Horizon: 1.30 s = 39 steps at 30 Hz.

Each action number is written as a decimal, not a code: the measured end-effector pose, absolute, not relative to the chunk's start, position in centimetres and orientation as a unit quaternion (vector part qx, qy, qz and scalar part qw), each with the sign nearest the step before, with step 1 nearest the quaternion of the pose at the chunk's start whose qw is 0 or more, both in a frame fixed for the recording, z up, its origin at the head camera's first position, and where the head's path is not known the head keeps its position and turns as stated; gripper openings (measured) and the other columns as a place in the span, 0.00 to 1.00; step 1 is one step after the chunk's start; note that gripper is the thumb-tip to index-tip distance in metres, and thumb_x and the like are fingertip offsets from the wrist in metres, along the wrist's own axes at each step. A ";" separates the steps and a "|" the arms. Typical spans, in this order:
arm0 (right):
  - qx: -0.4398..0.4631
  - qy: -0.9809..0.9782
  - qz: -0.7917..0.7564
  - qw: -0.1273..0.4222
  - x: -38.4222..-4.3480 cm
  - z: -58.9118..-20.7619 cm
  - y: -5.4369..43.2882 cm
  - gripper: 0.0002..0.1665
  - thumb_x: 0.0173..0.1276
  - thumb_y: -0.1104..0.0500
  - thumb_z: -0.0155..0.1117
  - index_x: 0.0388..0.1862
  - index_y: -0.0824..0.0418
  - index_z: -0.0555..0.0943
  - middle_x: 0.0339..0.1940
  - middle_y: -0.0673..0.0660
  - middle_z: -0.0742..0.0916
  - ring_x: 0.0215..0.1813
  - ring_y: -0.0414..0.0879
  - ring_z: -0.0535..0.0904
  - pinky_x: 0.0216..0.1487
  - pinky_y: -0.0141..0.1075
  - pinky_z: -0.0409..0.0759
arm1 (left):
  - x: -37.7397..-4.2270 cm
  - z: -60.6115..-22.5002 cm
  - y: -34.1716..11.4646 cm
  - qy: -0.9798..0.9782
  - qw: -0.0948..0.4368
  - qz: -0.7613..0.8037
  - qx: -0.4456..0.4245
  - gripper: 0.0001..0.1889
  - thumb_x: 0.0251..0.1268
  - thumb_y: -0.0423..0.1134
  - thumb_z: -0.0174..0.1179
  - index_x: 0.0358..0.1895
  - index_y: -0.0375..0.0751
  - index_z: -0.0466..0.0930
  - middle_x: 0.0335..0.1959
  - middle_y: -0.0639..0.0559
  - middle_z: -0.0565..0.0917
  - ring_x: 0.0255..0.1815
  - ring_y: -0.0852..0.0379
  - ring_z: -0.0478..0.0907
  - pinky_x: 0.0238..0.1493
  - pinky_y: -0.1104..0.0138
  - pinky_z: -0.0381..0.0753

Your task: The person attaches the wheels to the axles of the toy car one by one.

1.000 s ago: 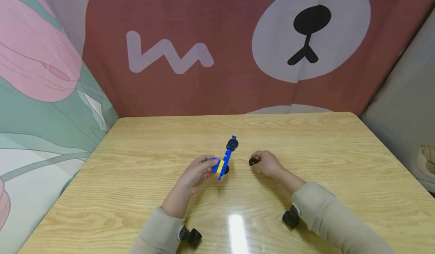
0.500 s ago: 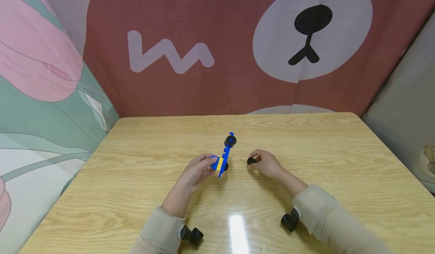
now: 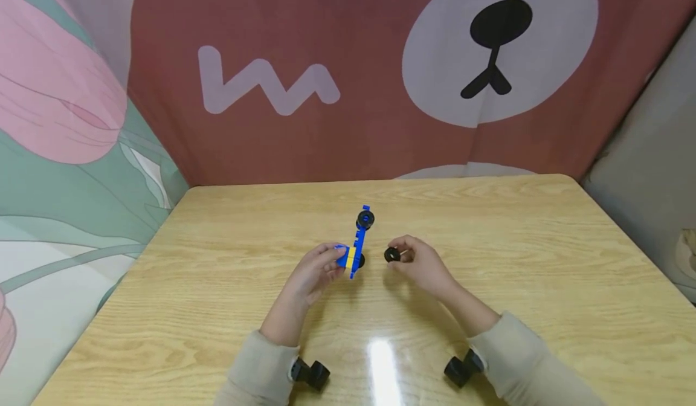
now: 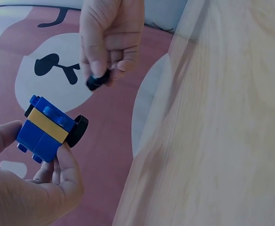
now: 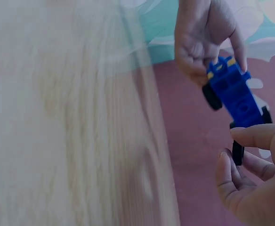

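My left hand (image 3: 311,276) grips a blue and yellow toy brick car (image 3: 359,240) by its blue brick end, holding it raised with the far end pointing up and away. Black wheels show on the car, one black wheel (image 4: 78,131) at its side in the left wrist view. Just to the right, my right hand (image 3: 426,267) pinches a small black toy tyre (image 3: 391,254) with an open centre between thumb and fingertips. A narrow gap separates tyre and car in the head view. Seen from the right wrist, the tyre (image 5: 238,151) is edge-on, below the car's blue underside (image 5: 238,96).
Both hands are over a wood-grain table (image 3: 228,225). Behind its far edge hangs a reddish-brown cloth (image 3: 304,146) with a bear print. A floral cloth (image 3: 60,200) covers the left side. Black wrist cameras (image 3: 311,374) hang under both cuffs.
My right hand has brought the tyre leftward, closer to the car, and turned it so its hole shows. The car has shifted slightly up and left, still in my left hand.
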State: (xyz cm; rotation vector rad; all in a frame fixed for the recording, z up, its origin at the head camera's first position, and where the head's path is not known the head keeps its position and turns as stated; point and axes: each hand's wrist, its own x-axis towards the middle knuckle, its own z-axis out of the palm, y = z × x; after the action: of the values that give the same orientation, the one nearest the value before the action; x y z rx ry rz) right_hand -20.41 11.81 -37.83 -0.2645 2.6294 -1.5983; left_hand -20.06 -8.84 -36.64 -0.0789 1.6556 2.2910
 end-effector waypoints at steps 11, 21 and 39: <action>-0.096 0.813 -0.574 0.005 -18.7 -36.3 10.8 0.18 0.50 0.71 0.63 0.42 0.69 0.73 0.33 0.58 0.79 0.31 0.45 0.74 0.29 0.31 0.75 | -19.9 -36.5 -8.7 0.575 0.148 0.805 -0.015 0.07 0.56 0.29 0.50 0.39 0.31 0.67 0.26 0.50 0.75 0.25 0.60 0.71 0.35 0.69 0.69; -0.128 0.803 -0.581 -0.035 -17.4 -35.9 10.1 0.18 0.48 0.72 0.64 0.41 0.68 0.74 0.37 0.58 0.76 0.30 0.44 0.73 0.31 0.30 0.74 | -19.5 -36.1 -8.5 0.582 0.143 0.800 -0.007 0.09 0.56 0.29 0.51 0.41 0.30 0.67 0.28 0.51 0.74 0.27 0.60 0.69 0.37 0.68 0.68; -0.221 0.769 -0.591 -0.099 -16.8 -36.5 9.3 0.20 0.47 0.73 0.65 0.42 0.68 0.75 0.33 0.56 0.75 0.31 0.44 0.73 0.34 0.32 0.76 | -18.9 -36.0 -7.7 0.592 0.149 0.791 0.017 0.10 0.55 0.29 0.52 0.40 0.30 0.67 0.30 0.51 0.73 0.28 0.59 0.70 0.41 0.65 0.69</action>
State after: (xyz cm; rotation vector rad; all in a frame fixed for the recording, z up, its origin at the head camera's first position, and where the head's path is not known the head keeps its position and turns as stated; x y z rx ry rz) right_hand -16.83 9.25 -36.46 -0.7424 2.5826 -1.9838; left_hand -18.86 -7.73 -36.03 0.0482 1.7029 2.2749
